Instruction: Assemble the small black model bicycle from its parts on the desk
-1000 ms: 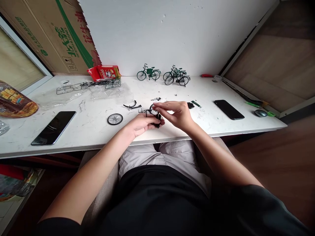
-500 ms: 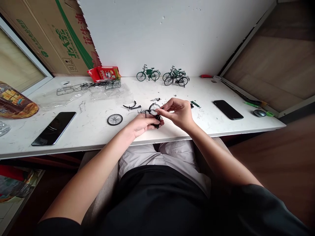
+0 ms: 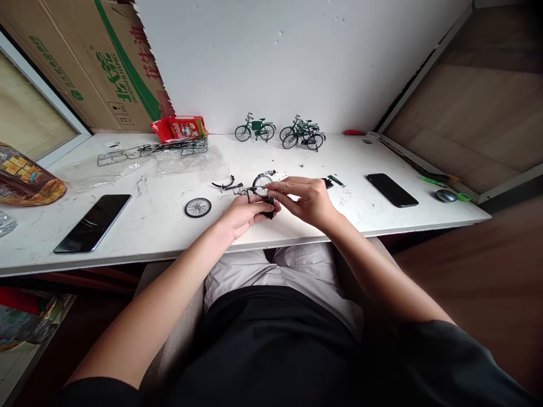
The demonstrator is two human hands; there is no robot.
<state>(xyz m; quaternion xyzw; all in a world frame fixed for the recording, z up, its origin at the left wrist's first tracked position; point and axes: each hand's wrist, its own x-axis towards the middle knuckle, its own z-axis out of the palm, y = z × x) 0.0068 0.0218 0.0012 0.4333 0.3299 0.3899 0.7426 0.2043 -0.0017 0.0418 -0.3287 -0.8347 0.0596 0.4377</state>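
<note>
Cardboard leans against the wall at the far left, printed in green and red, the biggest thing in the room after the white table that runs the whole width below it. On the table's left lies a dark phone, face up, and a second phone lies well apart on the right. Clear plastic wrap with black wire parts sprawls at the far left, near a red snack packet. Along the far edge by the wall stand finished green model bicycles (three, as far as I can tell, two of them close together).

At the middle, near the table's front edge, the person's left hand is closed around a part-built black model bicycle, fingers wrapped over its lower frame so that one spoked wheel sticks up on the far side. The right hand meets it from the right, thumb and forefinger pinched together at the frame; what they pinch is too small to make out. A loose wheel lies flat just left of the hands, and a curved black mudguard lies a little farther off.
</note>
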